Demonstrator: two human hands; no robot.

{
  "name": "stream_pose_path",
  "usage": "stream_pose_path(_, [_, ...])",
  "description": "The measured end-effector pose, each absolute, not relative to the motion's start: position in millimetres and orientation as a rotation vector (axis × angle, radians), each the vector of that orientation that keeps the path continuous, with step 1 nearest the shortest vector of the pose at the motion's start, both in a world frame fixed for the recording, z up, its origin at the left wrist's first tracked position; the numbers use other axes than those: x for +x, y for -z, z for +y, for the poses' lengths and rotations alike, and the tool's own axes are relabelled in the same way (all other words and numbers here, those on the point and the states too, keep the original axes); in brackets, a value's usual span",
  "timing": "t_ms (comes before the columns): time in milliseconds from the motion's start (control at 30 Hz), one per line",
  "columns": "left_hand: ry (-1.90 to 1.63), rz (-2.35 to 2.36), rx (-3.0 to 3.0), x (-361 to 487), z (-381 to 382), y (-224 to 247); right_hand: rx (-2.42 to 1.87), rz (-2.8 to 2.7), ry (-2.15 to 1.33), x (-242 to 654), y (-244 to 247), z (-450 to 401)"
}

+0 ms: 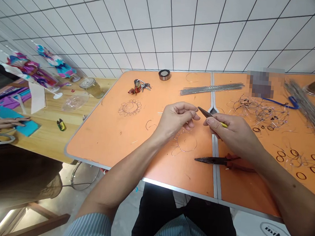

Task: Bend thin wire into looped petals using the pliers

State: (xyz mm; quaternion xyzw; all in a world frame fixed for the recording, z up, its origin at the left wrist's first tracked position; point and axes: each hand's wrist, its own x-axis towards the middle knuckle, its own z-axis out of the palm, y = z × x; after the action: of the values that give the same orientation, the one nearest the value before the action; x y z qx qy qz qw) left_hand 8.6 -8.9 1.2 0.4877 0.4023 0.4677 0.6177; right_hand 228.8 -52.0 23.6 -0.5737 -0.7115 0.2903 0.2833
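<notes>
My left hand (173, 121) is closed in a pinch at the middle of the orange table. A thin looped wire ring (196, 142) shows just below its fingers; the exact spot of the grip is hidden. In my right hand (232, 132) are small pliers (204, 112) with a dark pointed tip and a bit of yellow handle, the tip close to my left fingertips. Larger long-nose pliers (211, 160) with red handles lie under my right forearm. A finished-looking flower-shaped wire ring (130, 108) rests to the left.
At the back are a tape roll (164, 74), a keyring (140, 87) and a bundle of straight wires (212, 89). Tangled wire (260, 110) and several dark rings (301, 175) lie right. On the left, a co-worker's hand (5, 123) touches blue material (28, 128) near a jar (91, 87).
</notes>
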Motion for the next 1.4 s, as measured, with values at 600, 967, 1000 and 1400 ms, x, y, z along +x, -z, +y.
stream_pose_path(600, [-1.084,0.920,1.070,10,-11,3,-1.613,-1.982,-0.552,223,-22,-55])
stream_pose_path(967, [-1.074,1.002,1.073,13,-15,-1,-1.649,-2.048,-0.469,221,-21,-53])
stream_pose_path(1000, [-1.075,1.006,1.080,13,-15,-1,-1.660,-2.054,-0.465,220,-20,-53])
stream_pose_path(1400, [-1.084,1.140,1.078,1,4,1,-1.659,-2.102,-0.451,233,-12,-40])
